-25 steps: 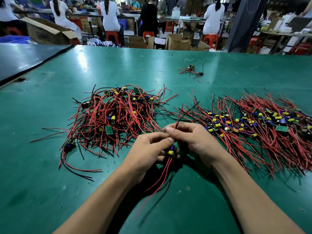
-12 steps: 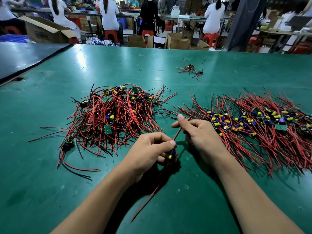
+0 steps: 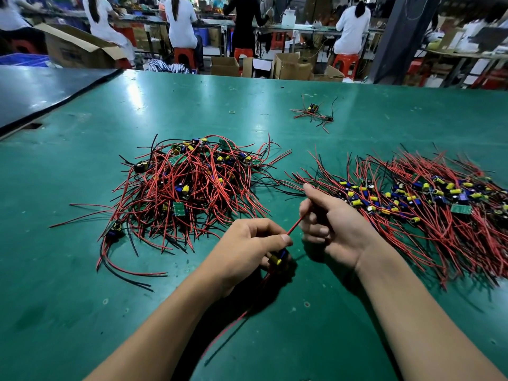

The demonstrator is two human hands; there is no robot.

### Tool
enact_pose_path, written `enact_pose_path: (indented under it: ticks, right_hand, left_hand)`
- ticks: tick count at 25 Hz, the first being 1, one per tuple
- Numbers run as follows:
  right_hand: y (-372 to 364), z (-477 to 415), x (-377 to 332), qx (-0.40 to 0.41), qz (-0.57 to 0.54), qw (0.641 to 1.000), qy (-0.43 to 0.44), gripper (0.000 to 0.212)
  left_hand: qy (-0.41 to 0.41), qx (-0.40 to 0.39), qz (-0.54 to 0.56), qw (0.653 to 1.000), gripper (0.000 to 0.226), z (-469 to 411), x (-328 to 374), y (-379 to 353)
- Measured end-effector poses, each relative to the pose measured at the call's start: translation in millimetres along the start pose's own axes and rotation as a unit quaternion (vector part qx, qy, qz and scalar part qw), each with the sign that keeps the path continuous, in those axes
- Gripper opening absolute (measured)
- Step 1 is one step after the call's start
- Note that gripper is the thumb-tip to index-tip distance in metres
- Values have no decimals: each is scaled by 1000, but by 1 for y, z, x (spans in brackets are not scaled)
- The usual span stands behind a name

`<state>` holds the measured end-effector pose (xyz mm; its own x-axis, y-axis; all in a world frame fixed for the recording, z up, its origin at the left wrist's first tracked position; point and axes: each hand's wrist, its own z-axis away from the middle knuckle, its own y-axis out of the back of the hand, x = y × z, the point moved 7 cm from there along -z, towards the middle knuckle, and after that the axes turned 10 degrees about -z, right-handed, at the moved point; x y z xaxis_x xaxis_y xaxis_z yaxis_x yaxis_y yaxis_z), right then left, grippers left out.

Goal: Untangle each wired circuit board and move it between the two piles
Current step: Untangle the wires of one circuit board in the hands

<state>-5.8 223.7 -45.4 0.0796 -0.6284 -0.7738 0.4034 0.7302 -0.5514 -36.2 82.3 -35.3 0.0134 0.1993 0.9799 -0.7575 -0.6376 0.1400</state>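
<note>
The left hand [image 3: 247,243] is curled into a loose fist, thumb pressed over the fingers, pinching one wired circuit board [image 3: 277,258] whose yellow and blue parts peek out just below the thumb. From it a red wire [image 3: 295,224] runs up and right into the right hand [image 3: 332,221], which nips it between thumb and forefinger, the forefinger raised and the other fingers curled in. More of the board's leads [image 3: 233,323] trail down toward the person over the green desk [image 3: 82,312]. This looks like the straightening step: one board is already clear of the tangled pile [image 3: 189,188] on the left. The next move likely calls for drawing the remaining leads straight, then laying the board on the combed-out pile [image 3: 412,204] to the right. Both forearms reach in low, wrists close together between the piles.
</note>
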Motion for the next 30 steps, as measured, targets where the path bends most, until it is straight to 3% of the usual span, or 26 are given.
enact_pose_path:
  ticks: [4, 7, 11, 17, 21, 25, 27, 30]
  right_hand:
    - [-13, 1, 13, -17, 117, 992, 35, 41]
    - [-22, 4, 26, -54, 136, 989, 33, 35]
    - [-10, 1, 11, 10, 181, 980, 80, 39]
    - [12, -2, -14, 99, 106, 976, 163, 44]
    - [9, 0, -9, 55, -28, 997, 47, 57]
    - [-1, 9, -11, -50, -84, 994, -49, 42]
    - [-4, 8, -5, -47, -103, 992, -63, 41]
    - [-5, 2, 1, -5, -67, 998, -11, 40]
  left_hand:
    - [8, 32, 61, 998, 10, -2, -2, 2]
    - [15, 54, 100, 993, 17, -2, -4, 6]
    - [21, 39, 89, 995, 16, 0, -4, 6]
    - [21, 19, 34, 999, 15, 2, -1, 4]
    - [18, 7, 35, 999, 14, 4, 2, 3]
    - [27, -7, 40, 999, 13, 5, 2, 1]
    - [28, 2, 35, 999, 14, 5, 1, 2]
    - [33, 43, 49, 997, 14, 2, -3, 7]
